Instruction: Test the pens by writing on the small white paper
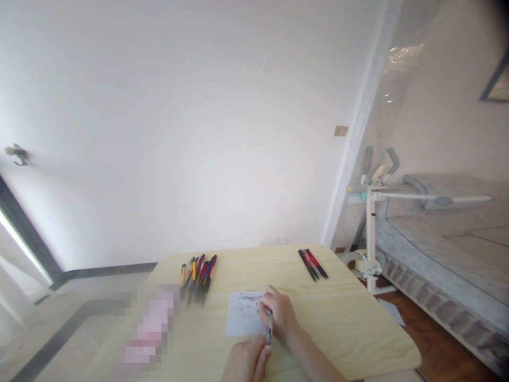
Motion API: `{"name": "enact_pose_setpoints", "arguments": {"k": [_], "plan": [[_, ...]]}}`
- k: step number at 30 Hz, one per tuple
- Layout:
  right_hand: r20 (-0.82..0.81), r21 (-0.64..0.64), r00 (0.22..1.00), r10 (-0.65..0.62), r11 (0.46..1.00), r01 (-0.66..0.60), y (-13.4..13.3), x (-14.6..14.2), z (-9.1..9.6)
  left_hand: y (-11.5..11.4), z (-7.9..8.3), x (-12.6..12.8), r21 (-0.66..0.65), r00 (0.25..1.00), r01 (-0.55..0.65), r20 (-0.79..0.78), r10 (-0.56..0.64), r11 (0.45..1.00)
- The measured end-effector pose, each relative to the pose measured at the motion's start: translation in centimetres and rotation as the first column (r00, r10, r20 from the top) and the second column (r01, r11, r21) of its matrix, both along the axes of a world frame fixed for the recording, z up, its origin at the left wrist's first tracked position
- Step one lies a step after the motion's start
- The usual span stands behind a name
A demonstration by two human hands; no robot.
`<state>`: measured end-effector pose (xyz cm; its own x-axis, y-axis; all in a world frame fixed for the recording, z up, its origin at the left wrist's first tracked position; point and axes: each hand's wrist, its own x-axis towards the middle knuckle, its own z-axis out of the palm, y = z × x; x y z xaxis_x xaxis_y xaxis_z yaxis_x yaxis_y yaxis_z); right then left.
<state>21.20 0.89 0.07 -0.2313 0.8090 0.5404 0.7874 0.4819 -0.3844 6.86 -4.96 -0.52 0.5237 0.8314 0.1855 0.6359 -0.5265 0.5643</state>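
My right hand (279,314) rests on a small white sheet of paper (242,317) marked with red and blue scribbles, its fingers closed round a pen (269,326). The pen points down toward my left hand (245,362), whose curled fingers meet the pen's lower end at the table's near edge. A bunch of several pens (199,276) with red, yellow, blue and black barrels lies to the left of the paper. Three red and black pens (313,264) lie at the far right of the table.
The light wooden table (350,313) has rounded corners. A blurred pink patch (151,326) covers something at its left. A white stand with a lamp arm (371,233) and a grey mattress (449,233) are to the right. A white wall is behind.
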Motion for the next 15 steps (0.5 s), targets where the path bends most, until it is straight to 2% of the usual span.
{"name": "enact_pose_setpoints", "arguments": {"k": [8,15], "plan": [[-0.002,0.017,1.000,0.002,1.000,-0.002,-0.09,-0.02,0.01,-0.07,0.22,0.00,-0.063,0.999,0.006,0.039,-0.004,0.998],[0.031,0.012,0.999,-0.007,1.000,0.007,0.05,-0.06,-0.16,-0.06,0.55,-0.03,-0.061,1.000,0.004,0.010,-0.003,0.998]]}}
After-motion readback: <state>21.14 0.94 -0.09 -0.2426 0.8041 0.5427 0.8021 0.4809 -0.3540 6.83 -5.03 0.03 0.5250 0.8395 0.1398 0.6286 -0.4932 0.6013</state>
